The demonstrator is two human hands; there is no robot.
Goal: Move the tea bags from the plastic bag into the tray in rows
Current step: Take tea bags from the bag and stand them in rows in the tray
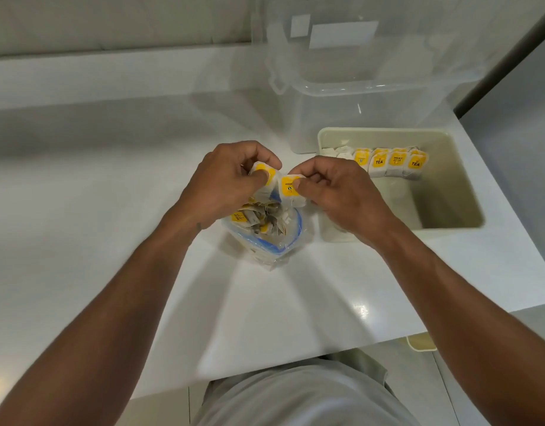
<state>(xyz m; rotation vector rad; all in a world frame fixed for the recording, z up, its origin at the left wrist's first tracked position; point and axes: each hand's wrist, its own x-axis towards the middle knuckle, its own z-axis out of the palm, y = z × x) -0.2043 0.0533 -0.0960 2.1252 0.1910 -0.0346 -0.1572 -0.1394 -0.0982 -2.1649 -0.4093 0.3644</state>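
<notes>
Yellow-labelled square tea bags (288, 193) pinched by left hand (222, 179), right hand (335, 192), over crinkled plastic bag (276, 242).

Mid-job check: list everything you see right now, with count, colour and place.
plastic bag: one, clear with blue zip, open on the counter below the hands
loose tea bags: many, white with yellow tags, inside the plastic bag
tray: one, cream, right of the plastic bag
tea bag row: one row of several, white with yellow tags, along the tray's far wall
clear container: one, transparent, behind the tray
counter: one, white
left tea bag: at least one, yellow tag, above the plastic bag
right tea bag: one, yellow tag, beside it
left hand: pinches the left tea bag
right hand: pinches the right tea bag
</notes>
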